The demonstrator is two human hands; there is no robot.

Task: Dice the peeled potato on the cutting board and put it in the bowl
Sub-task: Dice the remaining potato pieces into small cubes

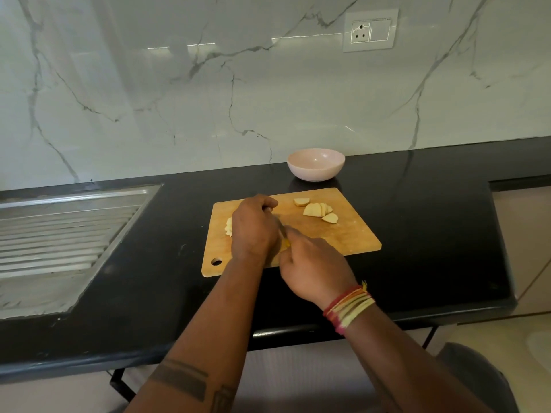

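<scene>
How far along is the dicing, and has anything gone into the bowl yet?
Partly done. Pale potato slices lie fanned at the far right of the wooden cutting board. In hand: the left hand steadies a potato piece while the right hand works the knife. Left: dicing everything; the pink bowl looks empty.

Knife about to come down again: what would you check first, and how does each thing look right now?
1. Cutting board flat on the counter: ok.
2. Left hand steadying the potato piece: ok.
3. Left fingertips away from the knife blade: cannot tell, hidden.
4. Right hand gripping the knife: ok.
5. Potato slices away from the cut: ok.
6. Pink bowl ready behind the board, empty: ok.
</scene>
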